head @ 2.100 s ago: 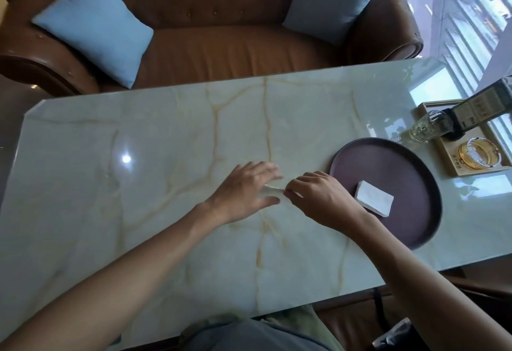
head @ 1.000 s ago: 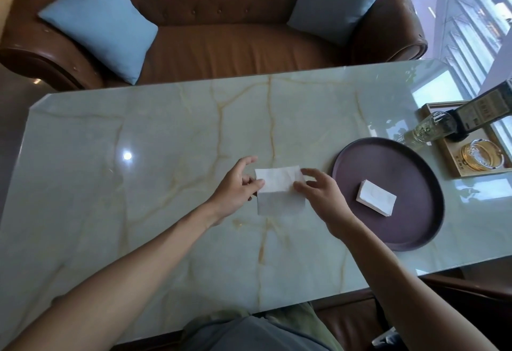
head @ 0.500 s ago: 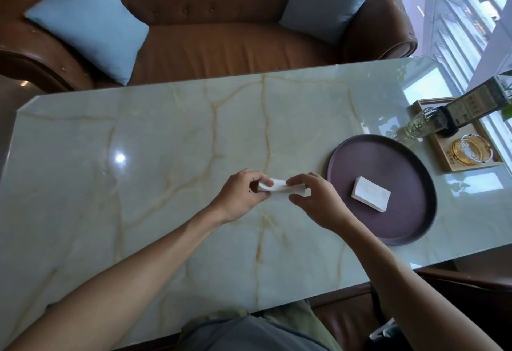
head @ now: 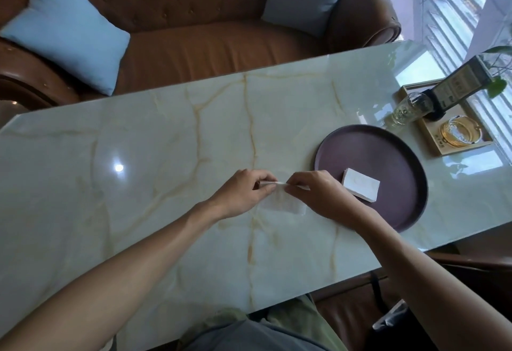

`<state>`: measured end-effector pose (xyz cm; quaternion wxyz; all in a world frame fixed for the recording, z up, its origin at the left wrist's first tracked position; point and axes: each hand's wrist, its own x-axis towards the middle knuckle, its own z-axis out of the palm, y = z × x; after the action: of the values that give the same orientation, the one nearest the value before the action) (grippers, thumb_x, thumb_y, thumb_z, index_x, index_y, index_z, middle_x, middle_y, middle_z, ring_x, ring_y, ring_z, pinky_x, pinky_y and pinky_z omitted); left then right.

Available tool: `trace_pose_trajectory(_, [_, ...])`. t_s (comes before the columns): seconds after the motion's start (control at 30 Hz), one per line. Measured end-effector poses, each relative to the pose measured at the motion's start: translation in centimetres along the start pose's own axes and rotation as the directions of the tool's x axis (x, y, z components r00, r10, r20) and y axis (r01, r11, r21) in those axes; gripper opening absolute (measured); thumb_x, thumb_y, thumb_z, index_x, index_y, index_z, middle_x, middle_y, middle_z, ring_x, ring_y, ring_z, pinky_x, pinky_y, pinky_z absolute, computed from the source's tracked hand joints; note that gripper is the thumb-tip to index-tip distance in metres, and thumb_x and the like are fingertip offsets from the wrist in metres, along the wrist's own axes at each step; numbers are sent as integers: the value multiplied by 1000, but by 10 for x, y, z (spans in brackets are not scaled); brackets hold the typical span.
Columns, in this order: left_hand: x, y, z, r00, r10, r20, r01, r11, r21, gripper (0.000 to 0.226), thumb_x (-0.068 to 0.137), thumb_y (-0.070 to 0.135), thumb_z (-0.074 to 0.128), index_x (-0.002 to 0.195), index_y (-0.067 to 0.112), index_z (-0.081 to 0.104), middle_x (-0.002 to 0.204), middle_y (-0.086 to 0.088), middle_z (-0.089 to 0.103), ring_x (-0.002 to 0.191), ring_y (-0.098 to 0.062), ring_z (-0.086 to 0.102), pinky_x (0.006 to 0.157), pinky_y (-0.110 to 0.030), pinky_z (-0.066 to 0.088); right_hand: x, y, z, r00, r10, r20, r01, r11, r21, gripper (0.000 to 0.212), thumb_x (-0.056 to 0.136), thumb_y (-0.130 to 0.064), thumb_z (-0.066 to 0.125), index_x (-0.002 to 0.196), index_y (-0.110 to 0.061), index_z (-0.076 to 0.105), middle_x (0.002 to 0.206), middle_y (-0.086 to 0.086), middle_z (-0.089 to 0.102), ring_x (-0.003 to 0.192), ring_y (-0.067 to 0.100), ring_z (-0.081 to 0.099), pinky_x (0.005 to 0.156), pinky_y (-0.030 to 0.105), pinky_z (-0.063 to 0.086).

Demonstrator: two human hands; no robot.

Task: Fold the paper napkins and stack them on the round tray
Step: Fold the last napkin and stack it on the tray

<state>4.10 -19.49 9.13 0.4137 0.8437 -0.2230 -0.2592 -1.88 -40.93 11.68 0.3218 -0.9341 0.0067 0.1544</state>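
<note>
A white paper napkin (head: 282, 200) lies on the marble table in front of me, half folded, its far edge raised. My left hand (head: 243, 194) pinches that raised edge from the left. My right hand (head: 318, 195) pinches it from the right, the fingertips of both almost meeting. To the right sits the round dark purple tray (head: 388, 145), and on it rests a stack of folded white napkins (head: 361, 187), just beyond my right wrist.
A wooden tray (head: 435, 140) at the far right holds a glass ashtray (head: 458, 131), a dark sign stand (head: 457, 87) and a glass bottle (head: 410, 108). A brown leather sofa (head: 207, 32) with blue cushions stands behind the table. The table's near edge runs close to my lap.
The napkin was held flat and open a second ago, then folded between both hands. Now its lower part lies on the table with both hands pinching the top edge.
</note>
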Motion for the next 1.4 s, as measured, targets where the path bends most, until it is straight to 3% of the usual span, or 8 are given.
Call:
trace_pose_trajectory(0.17, [28, 22, 17, 999, 31, -13, -32, 997, -71, 10, 94, 38, 68, 87, 33, 74, 78, 26, 71, 70, 9, 62, 64, -11, 43, -8, 39, -27, 999, 41, -6, -41, 998, 50, 25, 97, -35, 63, 74, -32, 69, 64, -17, 63, 64, 1, 58, 56, 13, 40])
trace_pose_trajectory(0.37, [73, 43, 55, 998, 9, 56, -7, 999, -32, 11, 96, 32, 65, 91, 29, 74, 79, 15, 72, 70, 4, 59, 65, -20, 44, -40, 137, -61, 923, 343, -176, -296, 923, 245, 24, 97, -22, 61, 80, -8, 71, 75, 4, 74, 76, 26, 70, 73, 45, 56])
trace_pose_trajectory(0.53, [114, 76, 105, 982, 24, 189, -12, 998, -66, 11, 96, 32, 65, 94, 28, 75, 83, 19, 72, 74, 5, 59, 68, -15, 44, -65, 188, -49, 881, 442, 170, -390, 473, 790, 48, 78, -54, 78, 113, -21, 73, 107, -1, 78, 94, 14, 75, 80, 32, 60])
trace_pose_trajectory(0.67, [149, 86, 147, 975, -79, 209, 117, 978, -174, 10, 95, 18, 67, 100, 15, 74, 88, 6, 74, 76, -3, 62, 69, -21, 48, -65, 216, -29, 850, 510, 133, -314, 288, 905, 11, 90, -17, 76, 89, -6, 72, 82, 6, 68, 77, 20, 67, 75, 33, 59])
trace_pose_trajectory(0.77, [166, 83, 176, 948, -268, 169, 309, 901, -303, 22, 91, 11, 72, 112, 9, 69, 93, -2, 73, 79, -7, 66, 72, -19, 53, -59, 236, -25, 785, 612, 99, -335, 285, 898, 9, 89, -12, 72, 86, -4, 71, 72, 3, 64, 66, 16, 60, 65, 25, 56])
trace_pose_trajectory(0.9, [184, 76, 208, 885, -443, 142, 463, 805, -371, 20, 90, 2, 71, 109, -4, 68, 101, -19, 71, 90, -24, 66, 95, -44, 54, -44, 259, -23, 711, 697, 93, -411, 304, 860, 17, 89, -13, 68, 84, 3, 69, 70, 4, 63, 65, 15, 57, 64, 29, 50])
trace_pose_trajectory(1.07, [201, 69, 230, 900, -436, -2, 427, 882, -197, 4, 86, 10, 75, 89, 8, 72, 83, -2, 69, 77, -15, 62, 69, -21, 48, -25, 277, -20, 677, 732, 74, -447, 329, 832, 8, 87, -11, 68, 80, -9, 71, 62, -5, 63, 55, 9, 54, 56, 25, 45])
trace_pose_trajectory(1.4, [212, 47, 247, 933, -356, -58, 360, 931, 66, 8, 84, 22, 74, 86, 15, 71, 72, 6, 65, 72, -17, 61, 61, -20, 36, -11, 296, -5, 657, 754, -4, -585, 513, 628, 8, 89, -22, 64, 92, -15, 67, 91, 0, 73, 84, 20, 67, 77, 41, 55])
